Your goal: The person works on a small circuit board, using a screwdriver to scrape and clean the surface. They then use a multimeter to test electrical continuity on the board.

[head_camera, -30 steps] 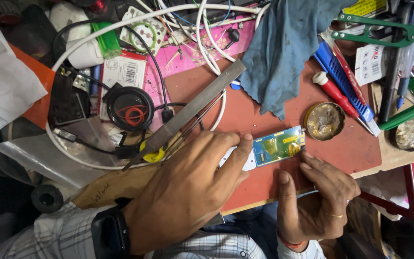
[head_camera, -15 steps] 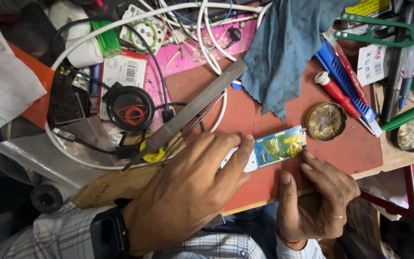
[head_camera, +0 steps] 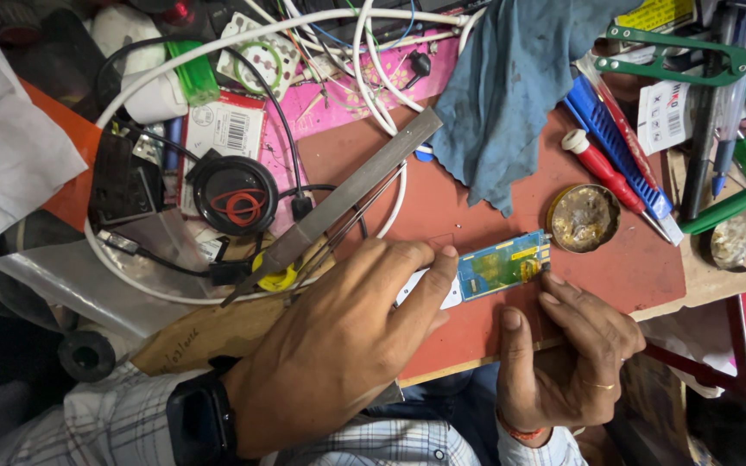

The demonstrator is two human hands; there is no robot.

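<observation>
A small green-and-yellow circuit board (head_camera: 504, 263) with a white end lies on the red work mat (head_camera: 477, 207). My left hand (head_camera: 338, 336), with a dark watch on its wrist, rests over the board's white end and its fingertips press on it. My right hand (head_camera: 567, 362), wearing a ring and a red thread bracelet, sits at the mat's front edge. Its fingertips touch the board's right end. Whether either hand holds a small tool is hidden.
A long flat metal file (head_camera: 338, 203) lies diagonally over white cables (head_camera: 373, 52). A blue cloth (head_camera: 511, 86) hangs at the back. A round tin of flux (head_camera: 582, 217), red and blue screwdrivers (head_camera: 615, 164), green-handled snips (head_camera: 675, 52) and a black round case (head_camera: 235, 194) crowd the bench.
</observation>
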